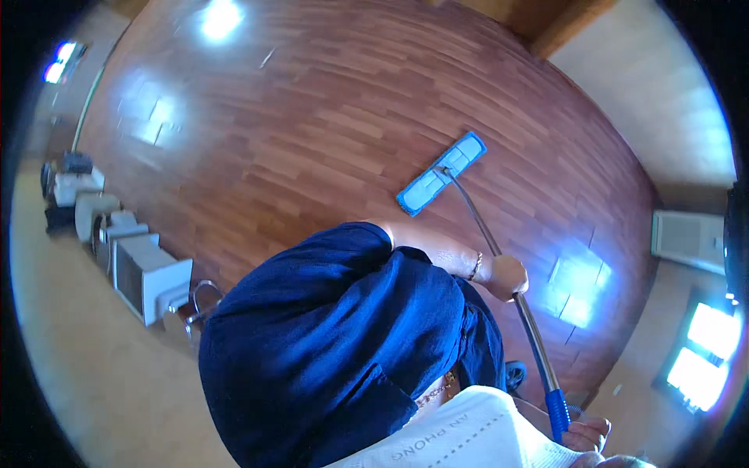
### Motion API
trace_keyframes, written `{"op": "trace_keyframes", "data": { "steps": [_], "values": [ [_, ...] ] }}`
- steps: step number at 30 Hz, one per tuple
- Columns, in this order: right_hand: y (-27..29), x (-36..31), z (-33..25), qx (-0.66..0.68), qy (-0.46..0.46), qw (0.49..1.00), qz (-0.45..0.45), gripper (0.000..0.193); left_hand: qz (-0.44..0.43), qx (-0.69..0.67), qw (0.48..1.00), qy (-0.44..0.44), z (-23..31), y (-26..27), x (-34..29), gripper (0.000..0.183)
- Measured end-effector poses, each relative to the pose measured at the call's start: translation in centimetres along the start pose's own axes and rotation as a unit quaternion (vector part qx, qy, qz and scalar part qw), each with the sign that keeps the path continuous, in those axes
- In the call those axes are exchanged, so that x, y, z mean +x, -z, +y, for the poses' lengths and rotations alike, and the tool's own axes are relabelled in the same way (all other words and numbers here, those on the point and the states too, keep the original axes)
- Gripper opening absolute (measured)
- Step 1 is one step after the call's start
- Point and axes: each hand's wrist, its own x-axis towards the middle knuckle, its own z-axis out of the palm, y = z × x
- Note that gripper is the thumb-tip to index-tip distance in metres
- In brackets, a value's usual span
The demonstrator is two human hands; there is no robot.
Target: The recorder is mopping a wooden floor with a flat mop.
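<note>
A flat mop with a blue head (442, 173) lies on the brown wood-plank floor (328, 117), ahead of me and slightly right. Its metal pole slants from the head toward my lower right, ending in a blue ribbed grip (557, 416). My left arm, in a dark blue sleeve and with a bracelet at the wrist, reaches across my front. Partway up the pole, my left hand (508, 278) is closed around it. Down by the blue grip, my right hand (587, 434) has its fingers curled at the handle's end; part of that hand is cut off by the lower edge.
White furniture (148, 273) and several other items stand along the left wall. At right, a pale boxy unit (688, 240) is by the wall, near bright windows (706, 355). A wooden post (569, 27) rises at the far right. Light glares off the floor in several patches.
</note>
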Motion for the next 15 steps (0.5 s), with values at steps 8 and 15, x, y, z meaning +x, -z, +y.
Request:
{"op": "trace_keyframes", "data": {
  "steps": [8, 15],
  "values": [
    [-6.9, 5.0, 7.6, 0.174, 0.095, 0.962, 0.185, 0.035, 0.221, 0.041, 0.964, 0.14, -6.6, 4.8, -10.2, 0.014],
    [-23.0, 13.1, 8.9, 0.452, 0.02, 0.853, 0.262, 0.03, 0.26, 0.079, 0.889, 0.369, -12.1, 8.6, -23.8, 0.012]
  ]
}}
